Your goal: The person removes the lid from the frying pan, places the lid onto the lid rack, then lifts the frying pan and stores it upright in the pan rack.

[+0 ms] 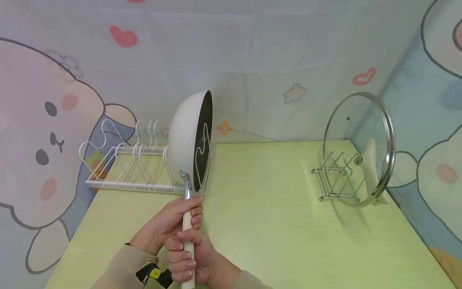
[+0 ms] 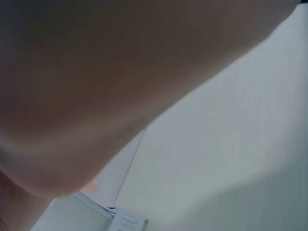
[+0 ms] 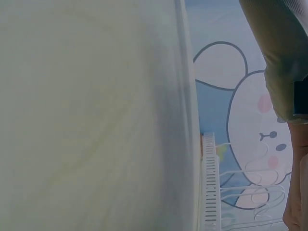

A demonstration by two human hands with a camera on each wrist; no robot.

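A white frying pan (image 1: 183, 128) with a dark inside stands on its edge at the right end of a white wire rack (image 1: 144, 188). One wire divider passes in front of its dark side. My left hand (image 1: 171, 218) grips the pale handle (image 1: 187, 221) close to the pan's metal joint. Lower on that handle, my right hand (image 1: 193, 257) has its fingers curled round it. In the left wrist view, a blurred part of the left hand (image 2: 86, 120) fills the upper left. The rack (image 3: 211, 192) shows at the lower right of the right wrist view.
On the right, a glass lid with a metal rim (image 1: 390, 148) stands upright in a small metal wire rack (image 1: 339, 196). Both racks are on a pale green table (image 1: 267, 208). Cartoon-printed cloth (image 1: 252, 80) hangs behind and along the sides.
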